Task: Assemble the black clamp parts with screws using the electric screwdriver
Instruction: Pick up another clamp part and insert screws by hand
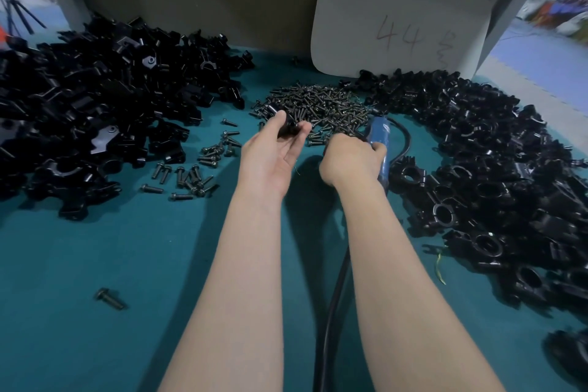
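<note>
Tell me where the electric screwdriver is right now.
Head view, just right of centre: the right hand grips the blue electric screwdriver, just in front of the screw pile and left of the right-side clamp heap.

The left hand (270, 153) pinched a black clamp part (286, 127) between thumb and fingers, over the near edge of the screw pile (318, 102). Just right of it, the right hand (350, 159) gripped the blue electric screwdriver (380, 134), whose black cable (334, 296) ran near across the teal table (127, 264). Heaps of black clamp pieces lay at the left (95, 105) and the right (477, 169). Loose screws (197, 169) were scattered left of the hands, and a lone screw (110, 298) lay near left. A white card (397, 25) marked 44 leaned against the far wall.
</note>
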{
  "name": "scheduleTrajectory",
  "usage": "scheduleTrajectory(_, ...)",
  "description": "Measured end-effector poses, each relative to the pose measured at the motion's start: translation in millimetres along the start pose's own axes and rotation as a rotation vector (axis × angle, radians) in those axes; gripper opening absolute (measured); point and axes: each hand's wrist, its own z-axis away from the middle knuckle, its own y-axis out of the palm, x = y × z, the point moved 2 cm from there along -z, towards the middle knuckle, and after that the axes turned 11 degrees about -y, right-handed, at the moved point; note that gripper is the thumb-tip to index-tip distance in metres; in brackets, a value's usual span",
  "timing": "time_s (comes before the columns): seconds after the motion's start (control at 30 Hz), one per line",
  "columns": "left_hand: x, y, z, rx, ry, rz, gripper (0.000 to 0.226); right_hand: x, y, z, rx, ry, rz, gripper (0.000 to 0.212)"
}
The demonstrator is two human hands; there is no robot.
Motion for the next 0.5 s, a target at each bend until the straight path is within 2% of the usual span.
scheduleTrajectory(0.2,2.1,-1.3,-0.3,0.016,-0.038,-0.005,0.019,-1.0,2.1,-0.7,-0.024,-0.004,0.026,0.015)
scheduleTrajectory(0.5,3.9,-2.4,-1.6,0.013,-0.064,-0.024,0.013,-3.1,-0.2,-2.8,-0.043,-0.01,-0.016,0.016)
